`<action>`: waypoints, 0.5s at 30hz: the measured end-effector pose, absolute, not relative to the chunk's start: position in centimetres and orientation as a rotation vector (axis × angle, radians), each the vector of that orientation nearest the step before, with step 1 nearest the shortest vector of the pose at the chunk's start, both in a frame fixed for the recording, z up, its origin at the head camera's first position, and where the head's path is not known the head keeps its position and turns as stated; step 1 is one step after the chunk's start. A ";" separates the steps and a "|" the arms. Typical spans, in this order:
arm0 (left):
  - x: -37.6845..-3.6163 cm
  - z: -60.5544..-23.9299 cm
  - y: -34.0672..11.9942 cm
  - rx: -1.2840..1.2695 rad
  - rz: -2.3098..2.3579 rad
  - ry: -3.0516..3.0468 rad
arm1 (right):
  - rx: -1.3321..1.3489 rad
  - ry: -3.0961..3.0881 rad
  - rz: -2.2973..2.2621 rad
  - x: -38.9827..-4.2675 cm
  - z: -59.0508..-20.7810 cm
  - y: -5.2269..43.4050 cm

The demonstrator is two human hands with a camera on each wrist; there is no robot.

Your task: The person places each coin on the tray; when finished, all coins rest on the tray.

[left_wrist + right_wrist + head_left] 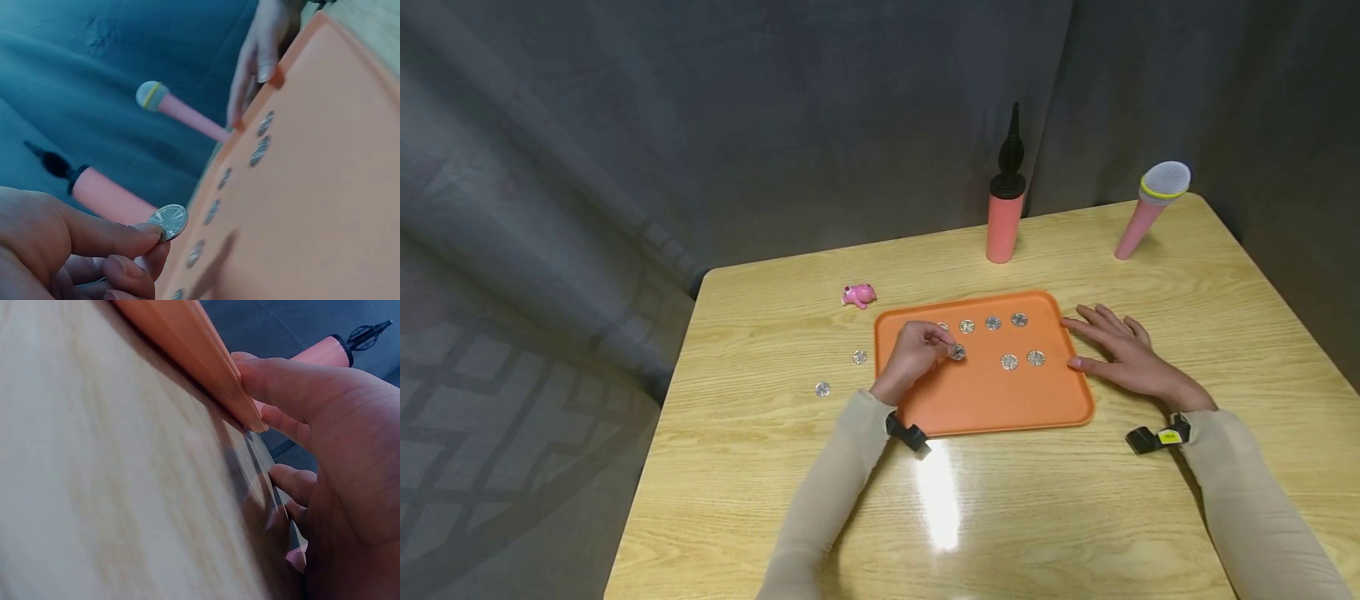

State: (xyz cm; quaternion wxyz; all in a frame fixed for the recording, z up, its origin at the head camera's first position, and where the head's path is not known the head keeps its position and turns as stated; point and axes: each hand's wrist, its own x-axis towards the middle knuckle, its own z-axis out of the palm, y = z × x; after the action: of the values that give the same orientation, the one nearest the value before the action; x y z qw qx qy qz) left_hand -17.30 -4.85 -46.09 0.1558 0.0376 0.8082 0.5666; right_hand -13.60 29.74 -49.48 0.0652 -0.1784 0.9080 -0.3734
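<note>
Between its thumb and fingertips my left hand pinches a silver coin, held up over the orange tray. Several more coins lie flat on the tray: a back row, one of them a coin at its right end, partly covered by the left hand at its left end, and a pair in front with a coin on the right. My right hand rests at the tray's right side, fingers spread and fairly straight, thumb and a fingertip touching the rim. In the right wrist view the thumb meets the tray's outer wall.
Left of the tray, two coins lie on the wooden table, the nearer coin farther left. A small pink toy figure lies behind them. At the back stand a pink-and-black hand pump and a pink toy microphone.
</note>
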 end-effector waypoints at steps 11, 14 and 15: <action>-17.0 -47.4 -2.2 0.306 1.444 2.449 | -0.571 2.743 -1.121 -13.6 -49.5 29.8; -16.9 -47.6 -1.8 0.316 1.376 2.486 | -0.565 2.744 -1.123 -13.6 -49.4 29.7; -16.9 -47.7 -1.7 0.322 1.354 2.501 | -0.562 2.744 -1.124 -13.6 -49.4 29.7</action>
State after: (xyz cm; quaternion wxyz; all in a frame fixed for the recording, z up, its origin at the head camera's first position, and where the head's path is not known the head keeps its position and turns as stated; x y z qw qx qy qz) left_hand -16.89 -1.74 -47.66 0.1392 0.1114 0.8654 0.4683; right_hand -13.64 29.74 -49.37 0.0616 -0.1860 0.9075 -0.3716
